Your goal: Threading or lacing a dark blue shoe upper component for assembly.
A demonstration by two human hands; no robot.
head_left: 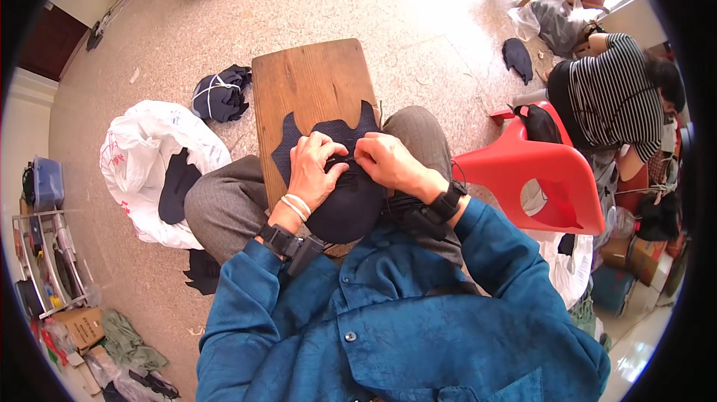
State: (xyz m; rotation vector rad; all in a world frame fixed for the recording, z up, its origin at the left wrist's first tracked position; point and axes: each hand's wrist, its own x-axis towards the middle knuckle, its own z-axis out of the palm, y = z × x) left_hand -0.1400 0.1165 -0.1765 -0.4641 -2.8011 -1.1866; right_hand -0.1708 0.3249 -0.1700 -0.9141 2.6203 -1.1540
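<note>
A dark navy shoe upper (pixel 345 212) lies flat between my knees, its rounded end toward me and its pointed wings over a wooden board. My left hand (pixel 315 174) is closed in a pinch at the middle of the upper, thumb and forefinger together. Facing it, my right hand (pixel 392 163) also pinches there, fingertips close to those of the left. Dark lace-like lines cross the upper beneath the fingertips. Whether a separate lace is between the fingers cannot be made out, dark on dark.
The wooden bench top (pixel 310 77) reaches away in front of me. Left of it are a tied bundle of dark pieces (pixel 222 94) and a white sack (pixel 134 148) with more uppers. A red plastic stool (pixel 523 170) stands at my right, near a person in stripes (pixel 616 92).
</note>
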